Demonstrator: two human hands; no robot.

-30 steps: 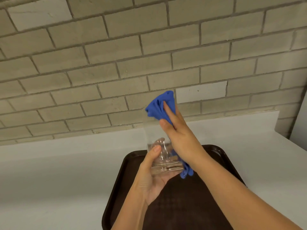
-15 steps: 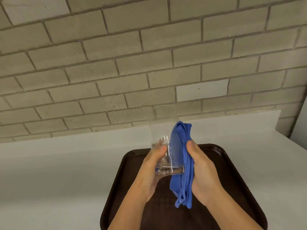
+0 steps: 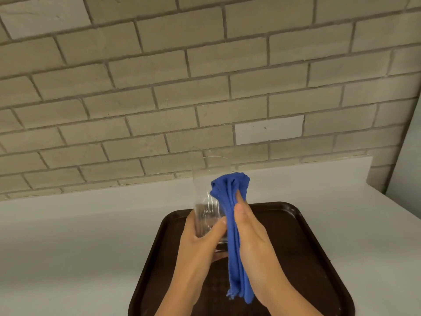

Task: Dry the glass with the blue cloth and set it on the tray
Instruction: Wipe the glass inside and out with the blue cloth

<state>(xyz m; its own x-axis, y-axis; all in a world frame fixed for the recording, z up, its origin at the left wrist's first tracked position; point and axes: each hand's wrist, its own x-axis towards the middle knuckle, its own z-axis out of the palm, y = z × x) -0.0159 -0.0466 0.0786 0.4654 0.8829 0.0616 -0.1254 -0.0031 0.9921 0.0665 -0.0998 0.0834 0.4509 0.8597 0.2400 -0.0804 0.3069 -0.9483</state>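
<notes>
Left hand has a closed grip on the upright glass above the tray; at its 3 o'clock, right hand presses the blue cloth against it.

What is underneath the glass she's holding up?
The glass is held by the left hand above the dark brown tray. The tray's middle is hidden by the hands and the blue cloth.

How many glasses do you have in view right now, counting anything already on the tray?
1. The glass is held upright in the left hand above the tray, with the blue cloth pressed to its side by the right hand. The arms hide part of the tray.
</notes>
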